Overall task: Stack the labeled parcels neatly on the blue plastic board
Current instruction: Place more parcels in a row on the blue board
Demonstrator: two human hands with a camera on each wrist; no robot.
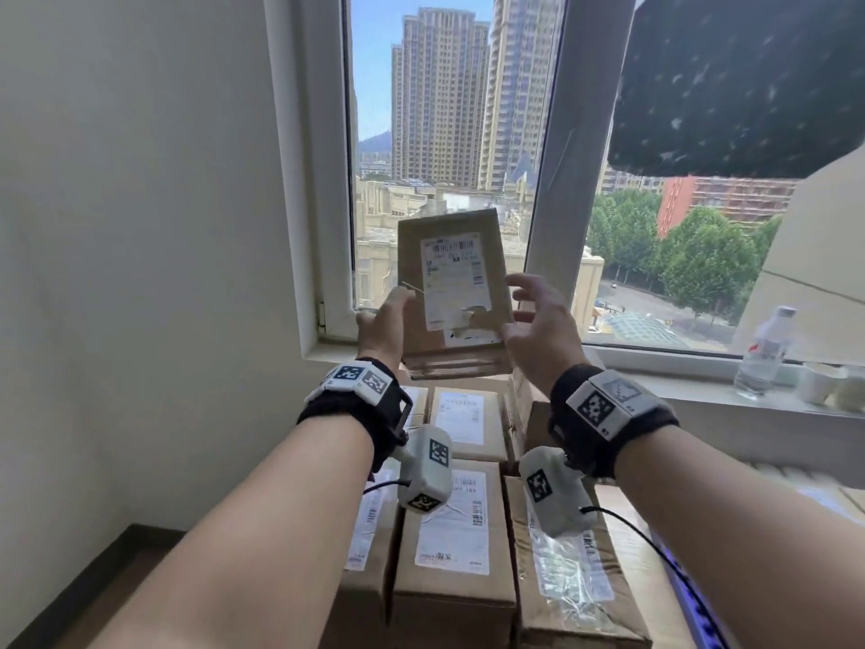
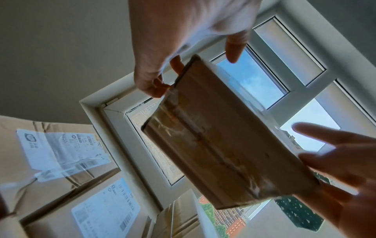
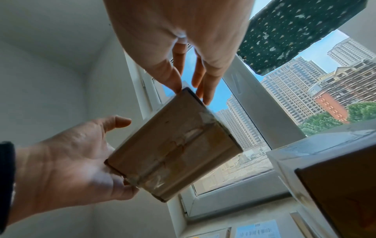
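Observation:
A flat brown parcel (image 1: 449,292) with a torn white label is held upright in front of the window, above the stack. My left hand (image 1: 384,320) holds its left edge, palm against the side and fingers curled behind it (image 3: 71,169); the thumb stands free. My right hand (image 1: 533,316) is spread, and its straight fingertips (image 3: 177,85) touch the parcel's upper right corner. From below, the taped underside of the parcel (image 2: 223,136) shows between both hands. Several labeled parcels (image 1: 449,531) lie stacked under my forearms.
A blue strip (image 1: 692,592) shows at the stack's right foot. A water bottle (image 1: 763,353) and paper cups (image 1: 819,381) stand on the window sill (image 1: 702,391) at right. A dark patterned cloth (image 1: 739,82) hangs at top right. A white wall (image 1: 140,227) closes the left side.

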